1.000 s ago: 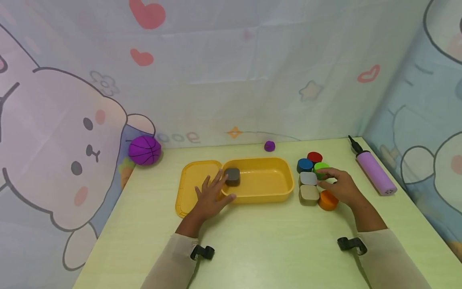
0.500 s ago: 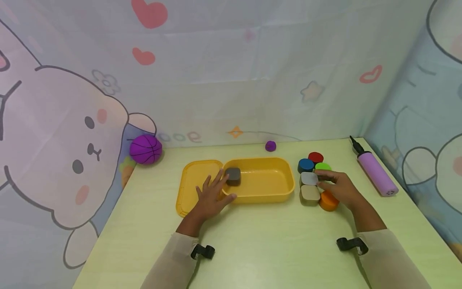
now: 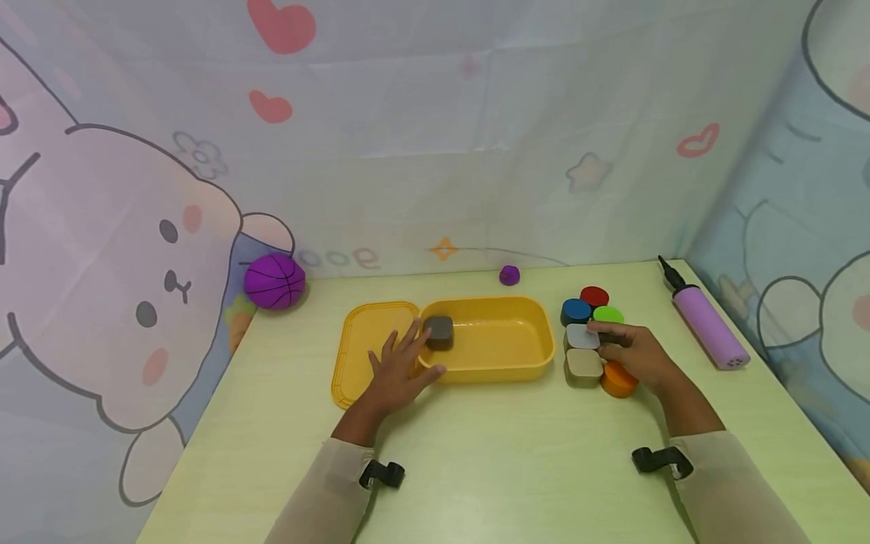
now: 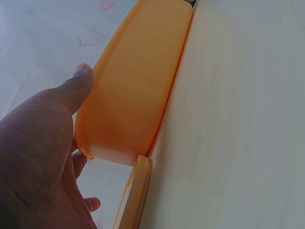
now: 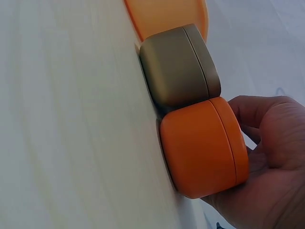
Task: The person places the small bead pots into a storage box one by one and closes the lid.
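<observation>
A yellow plastic box (image 3: pixel 499 374) stands in the middle of the table with a dark grey rounded-square container (image 3: pixel 439 332) inside its left end. My left hand (image 3: pixel 397 378) rests at that end, fingers spread over the rim; the left wrist view shows the thumb along the box's near wall. My right hand (image 3: pixel 639 355) reaches over a group of small lidded containers. Its index fingertip overlaps the silver container (image 3: pixel 581 337), and its thumb is at that container's right side. Around it are a beige container (image 3: pixel 583 368), an orange one (image 5: pixel 202 148), and a partly covered green one (image 3: pixel 607 313).
Blue (image 3: pixel 575 311) and red (image 3: pixel 594 295) round containers sit behind the silver one. A yellow lid (image 3: pixel 356 355) lies left of the box. Farther out are a purple basketball (image 3: pixel 275 282), a small purple object (image 3: pixel 509 275) and a purple hand pump (image 3: pixel 710 326).
My right hand has shifted slightly left, its index finger moving from the green container onto the silver one. My left hand stays at the box.
</observation>
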The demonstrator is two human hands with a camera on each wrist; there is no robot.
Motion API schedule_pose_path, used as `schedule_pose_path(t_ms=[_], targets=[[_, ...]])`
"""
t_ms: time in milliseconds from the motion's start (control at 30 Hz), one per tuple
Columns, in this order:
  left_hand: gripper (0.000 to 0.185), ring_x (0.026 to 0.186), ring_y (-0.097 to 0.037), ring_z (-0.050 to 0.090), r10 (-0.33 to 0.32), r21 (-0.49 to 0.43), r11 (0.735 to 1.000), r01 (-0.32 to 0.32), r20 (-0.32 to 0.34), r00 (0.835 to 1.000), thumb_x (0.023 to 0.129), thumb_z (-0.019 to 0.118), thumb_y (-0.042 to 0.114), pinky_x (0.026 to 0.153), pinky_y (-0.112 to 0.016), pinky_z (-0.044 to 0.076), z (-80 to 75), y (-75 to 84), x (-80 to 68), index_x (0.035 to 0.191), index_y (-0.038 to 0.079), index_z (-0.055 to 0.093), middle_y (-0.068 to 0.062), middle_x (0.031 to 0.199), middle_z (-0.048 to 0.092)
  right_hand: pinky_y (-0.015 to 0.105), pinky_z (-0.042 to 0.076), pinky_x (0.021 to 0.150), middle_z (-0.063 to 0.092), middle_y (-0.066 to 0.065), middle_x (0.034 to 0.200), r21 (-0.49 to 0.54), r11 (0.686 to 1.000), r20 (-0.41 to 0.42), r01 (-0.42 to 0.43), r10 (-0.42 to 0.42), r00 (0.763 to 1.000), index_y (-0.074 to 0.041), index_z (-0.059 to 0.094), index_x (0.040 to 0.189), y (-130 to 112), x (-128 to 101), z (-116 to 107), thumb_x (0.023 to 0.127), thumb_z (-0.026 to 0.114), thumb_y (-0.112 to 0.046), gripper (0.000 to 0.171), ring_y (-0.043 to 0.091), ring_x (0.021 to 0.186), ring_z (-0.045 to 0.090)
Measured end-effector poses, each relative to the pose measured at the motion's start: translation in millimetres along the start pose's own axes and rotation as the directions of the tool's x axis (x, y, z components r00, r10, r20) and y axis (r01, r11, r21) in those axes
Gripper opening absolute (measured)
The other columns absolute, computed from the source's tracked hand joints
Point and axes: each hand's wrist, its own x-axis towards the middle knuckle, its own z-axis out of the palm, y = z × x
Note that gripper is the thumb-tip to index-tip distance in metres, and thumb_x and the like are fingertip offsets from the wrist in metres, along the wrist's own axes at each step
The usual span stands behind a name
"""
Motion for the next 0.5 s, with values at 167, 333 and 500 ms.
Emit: schedule_pose_path(t_ms=[167, 333, 500], targets=[[0.078, 0.153, -0.046, 0.004, -0.004, -0.004, 1.0, 0.004, 0.013, 1.0, 0.093, 0.048, 0.07, 0.104, -0.084, -0.009, 0.3, -0.3, 0.1, 0.158, 0.033, 0.025, 0.015, 0.168, 0.005, 0.066, 0.025, 0.116, 0.043, 0.012, 0.156, -0.027, 0.999, 0.014, 0.032, -0.031, 0.999, -0.018, 0.06, 0.138, -1.4, -0.4, -1.8, 0.094, 0.064, -0.01, 0.045, 0.044, 0.149, 0.027], [0.079, 0.153, -0.046, 0.003, -0.007, 0.001, 1.0, 0.007, 0.017, 1.0, 0.093, 0.048, 0.07, 0.104, -0.084, -0.01, -0.3, 0.1, 0.3, 0.158, 0.032, 0.025, 0.015, 0.168, 0.004, 0.069, 0.021, 0.116, 0.041, 0.009, 0.158, -0.041, 0.998, 0.03, 0.042, -0.041, 0.999, -0.019, 0.062, 0.137, -1.9, -1.2, -2.5, 0.095, 0.061, -0.008, 0.043, 0.044, 0.15, 0.023], [0.079, 0.153, -0.048, 0.001, -0.004, 0.003, 1.0, 0.004, 0.015, 1.0, 0.093, 0.049, 0.068, 0.103, -0.084, -0.009, -0.3, -0.3, -0.1, 0.158, 0.03, 0.026, 0.013, 0.169, 0.005, 0.071, 0.017, 0.115, 0.038, 0.012, 0.159, -0.071, 0.997, 0.028, 0.039, -0.037, 0.999, -0.018, 0.064, 0.134, 0.4, -0.4, -1.5, 0.095, 0.061, -0.007, 0.041, 0.046, 0.15, 0.02]])
